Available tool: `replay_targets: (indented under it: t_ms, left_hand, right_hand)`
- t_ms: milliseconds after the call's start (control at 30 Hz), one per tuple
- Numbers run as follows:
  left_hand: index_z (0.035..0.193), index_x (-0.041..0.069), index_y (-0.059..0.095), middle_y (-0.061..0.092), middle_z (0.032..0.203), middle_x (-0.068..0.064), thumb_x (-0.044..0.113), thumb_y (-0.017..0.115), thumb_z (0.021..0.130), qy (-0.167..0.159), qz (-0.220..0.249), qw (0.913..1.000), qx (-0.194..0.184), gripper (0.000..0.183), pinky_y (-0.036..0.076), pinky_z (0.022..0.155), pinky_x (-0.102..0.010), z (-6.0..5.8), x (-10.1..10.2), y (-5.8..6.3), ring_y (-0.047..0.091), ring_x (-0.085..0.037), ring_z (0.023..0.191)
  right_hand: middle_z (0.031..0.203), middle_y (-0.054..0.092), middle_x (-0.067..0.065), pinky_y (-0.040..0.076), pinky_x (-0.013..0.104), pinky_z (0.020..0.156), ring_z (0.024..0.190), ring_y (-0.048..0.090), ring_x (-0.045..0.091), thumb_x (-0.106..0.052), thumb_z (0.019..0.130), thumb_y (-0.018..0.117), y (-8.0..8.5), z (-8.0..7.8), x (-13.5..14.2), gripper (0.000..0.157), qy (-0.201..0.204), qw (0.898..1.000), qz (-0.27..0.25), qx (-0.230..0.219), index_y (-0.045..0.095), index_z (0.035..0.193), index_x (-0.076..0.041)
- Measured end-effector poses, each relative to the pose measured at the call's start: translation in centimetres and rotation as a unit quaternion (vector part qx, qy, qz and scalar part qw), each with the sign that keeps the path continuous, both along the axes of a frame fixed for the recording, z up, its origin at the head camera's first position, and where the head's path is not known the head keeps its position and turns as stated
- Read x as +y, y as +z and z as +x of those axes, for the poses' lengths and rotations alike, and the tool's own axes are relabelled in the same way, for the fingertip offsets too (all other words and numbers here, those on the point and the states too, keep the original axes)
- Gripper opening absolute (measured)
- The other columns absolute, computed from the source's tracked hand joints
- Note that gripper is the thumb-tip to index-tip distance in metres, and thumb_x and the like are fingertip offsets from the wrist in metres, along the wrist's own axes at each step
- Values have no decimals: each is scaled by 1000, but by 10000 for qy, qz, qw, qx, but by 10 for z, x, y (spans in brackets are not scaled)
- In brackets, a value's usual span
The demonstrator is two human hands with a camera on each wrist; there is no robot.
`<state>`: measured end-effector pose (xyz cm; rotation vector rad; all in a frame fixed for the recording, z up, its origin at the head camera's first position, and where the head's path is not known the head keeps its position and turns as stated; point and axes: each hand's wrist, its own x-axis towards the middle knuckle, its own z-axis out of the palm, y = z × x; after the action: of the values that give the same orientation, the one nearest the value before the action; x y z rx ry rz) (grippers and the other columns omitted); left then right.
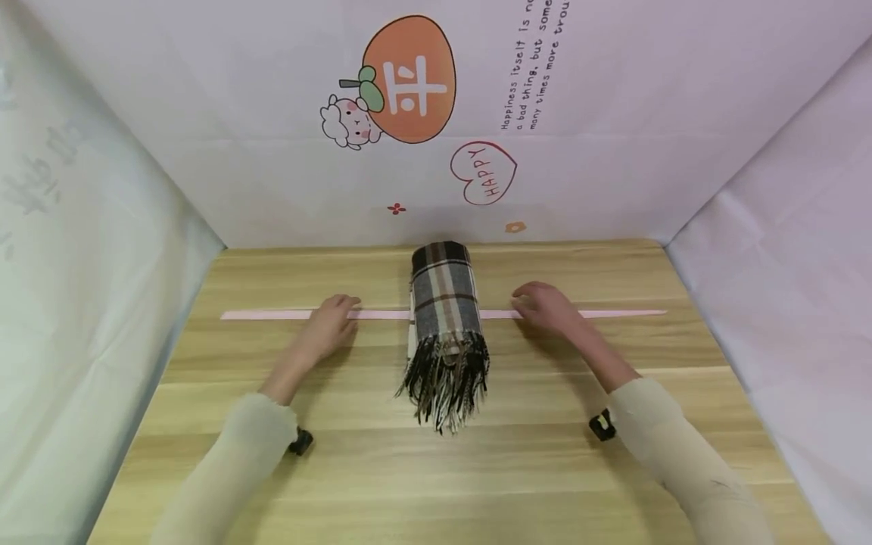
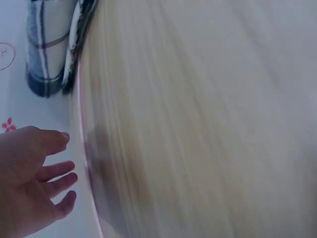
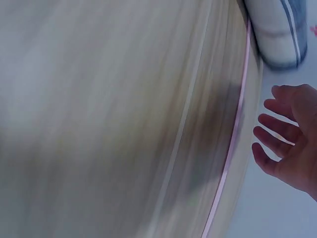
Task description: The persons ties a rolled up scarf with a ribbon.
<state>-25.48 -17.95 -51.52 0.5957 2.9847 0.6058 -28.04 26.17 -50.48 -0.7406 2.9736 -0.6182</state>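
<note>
A rolled plaid scarf [image 1: 444,295] in black, grey, white and brown lies mid-table, its fringe toward me. Beneath it a flat pink ribbon [image 1: 381,314] runs sideways across the wood and shows on both sides. My left hand [image 1: 331,325] hovers over the ribbon's left part, fingers loosely bent and holding nothing. Over the right part is my right hand [image 1: 545,306], likewise holding nothing. Both wrist views show the fingers spread and apart from the ribbon, with one end of the scarf [image 2: 49,44] beyond the left hand. What lies inside the roll is hidden.
The wooden table [image 1: 436,492] meets a white printed back wall [image 1: 272,151] just behind the scarf. White sheets [image 1: 783,227] hang along both sides. A small black device [image 1: 301,441] sits at the left cuff, and another black device [image 1: 602,425] at the right cuff.
</note>
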Motion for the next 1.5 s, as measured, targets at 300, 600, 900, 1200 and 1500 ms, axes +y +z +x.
replay_targets:
  t_ms: [300, 600, 900, 1200, 1500]
  left_hand:
    - [117, 11, 62, 50, 135, -18, 16, 60, 100, -324, -214, 9990, -240, 18, 39, 94, -57, -22, 40, -19, 43, -40, 125]
    - [105, 3, 57, 63, 95, -12, 12, 59, 96, -618, 155, 9915, -1137, 12, 44, 74, -39, -22, 37, -10, 53, -23, 80]
    - [104, 1, 62, 60, 76, -8, 7, 66, 86, -97, 327, 9969, -707, 20, 44, 63, -33, -14, 23, -5, 49, -19, 66]
    - [115, 3, 58, 59, 114, -21, 34, 60, 98, 1779, 852, 9803, 115, 35, 41, 83, -58, -10, 42, -3, 52, -40, 109]
    - [94, 2, 48, 48, 88, -15, 37, 68, 93, 2825, 1632, 9443, 439, 40, 39, 64, -38, -9, 56, -6, 47, -30, 77]
  right_hand:
    - [100, 63, 17, 47, 48, 92, 98, 57, 33, -13, 88, 73, -24, -7, -43, 17, 350, 9982, 466, -125, 70, 98, 1]
    - [81, 60, 7, 46, 35, 70, 73, 52, 19, -16, 95, 64, -16, -1, -39, 12, 453, 9909, -86, -1264, 61, 93, -5]
    - [66, 53, 1, 34, 28, 58, 57, 36, 12, -10, 89, 68, -3, 2, -15, 15, 177, 9911, -55, -1315, 68, 103, -3]
    - [103, 62, 24, 49, 54, 72, 92, 57, 41, -22, 93, 67, -21, 10, -28, 28, -1842, 9798, -756, 164, 63, 109, 0]
    - [77, 47, 12, 36, 38, 60, 70, 44, 28, -37, 92, 70, -33, 12, -45, 42, -3023, 9366, -1738, 348, 45, 89, -3]
